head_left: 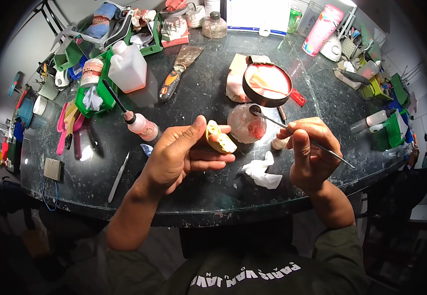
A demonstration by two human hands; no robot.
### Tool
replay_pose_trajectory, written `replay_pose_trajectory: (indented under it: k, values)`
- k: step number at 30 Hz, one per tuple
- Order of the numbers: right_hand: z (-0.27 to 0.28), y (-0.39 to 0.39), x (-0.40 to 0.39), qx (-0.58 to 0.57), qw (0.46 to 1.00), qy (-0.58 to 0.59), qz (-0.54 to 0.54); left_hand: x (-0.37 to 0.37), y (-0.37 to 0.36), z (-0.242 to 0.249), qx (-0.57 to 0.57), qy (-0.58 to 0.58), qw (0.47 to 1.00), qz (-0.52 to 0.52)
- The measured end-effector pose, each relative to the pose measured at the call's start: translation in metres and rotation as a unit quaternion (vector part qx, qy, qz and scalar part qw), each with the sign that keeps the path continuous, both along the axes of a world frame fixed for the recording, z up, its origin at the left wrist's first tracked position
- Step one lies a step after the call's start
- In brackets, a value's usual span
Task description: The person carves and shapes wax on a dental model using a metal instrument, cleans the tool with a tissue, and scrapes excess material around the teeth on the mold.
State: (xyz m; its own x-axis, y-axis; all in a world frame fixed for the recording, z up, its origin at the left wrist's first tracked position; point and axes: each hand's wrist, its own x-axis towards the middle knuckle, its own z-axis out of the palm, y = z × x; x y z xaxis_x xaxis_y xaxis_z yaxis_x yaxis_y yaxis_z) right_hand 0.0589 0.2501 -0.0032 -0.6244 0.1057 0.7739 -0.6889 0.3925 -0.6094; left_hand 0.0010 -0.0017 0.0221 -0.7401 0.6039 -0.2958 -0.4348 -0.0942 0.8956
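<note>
My left hand [176, 157] is closed on a small yellow dental cast [221, 143] with a patch of pink on it, thumb above and fingers beneath. In my right hand [316, 155] is a thin metal wax spatula [332, 156], gripped like a pen. Its far end reaches the dark top of a round glass spirit lamp [245, 127] stained with pink. No flame can be made out. Just behind the lamp, a round dark-rimmed tin [268, 83] of pink wax leans on a pale, pink-smeared block [234, 87]. A crumpled white tissue [264, 172] lies between my forearms.
Left of my hands are a dropper bottle [142, 127], a slim knife [119, 177], a plastic jug [127, 69] and a scraper [180, 71]. Green bins [106, 93] stand behind them. A pink tumbler [323, 30] is at the back right. The table's front edge [213, 216] curves before me.
</note>
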Motion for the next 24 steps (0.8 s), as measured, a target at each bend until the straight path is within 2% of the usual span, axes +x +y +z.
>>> replay_pose_trajectory:
  k: [5, 14, 17, 20, 24]
  values:
    - [0.000, 0.002, 0.001, 0.002, 1.000, -0.014, 0.002, 0.001, 0.001, 0.001, 0.007, -0.032, 0.999, -0.008]
    - [0.004, 0.003, 0.003, 0.049, 0.999, 0.006, 0.019, 0.003, 0.002, -0.001, -0.056, 0.014, 0.997, -0.053]
    - [0.003, -0.001, 0.005, 0.052, 0.996, 0.004, 0.075, 0.005, 0.004, -0.001, -0.071, 0.027, 0.996, -0.043]
    - [0.002, -0.002, 0.005, 0.083, 0.990, 0.025, 0.110, 0.002, 0.000, -0.008, -0.085, 0.058, 0.992, -0.076]
    - [0.003, -0.004, 0.005, 0.086, 0.988, 0.024, 0.128, 0.005, 0.004, -0.017, -0.081, 0.087, 0.992, -0.037]
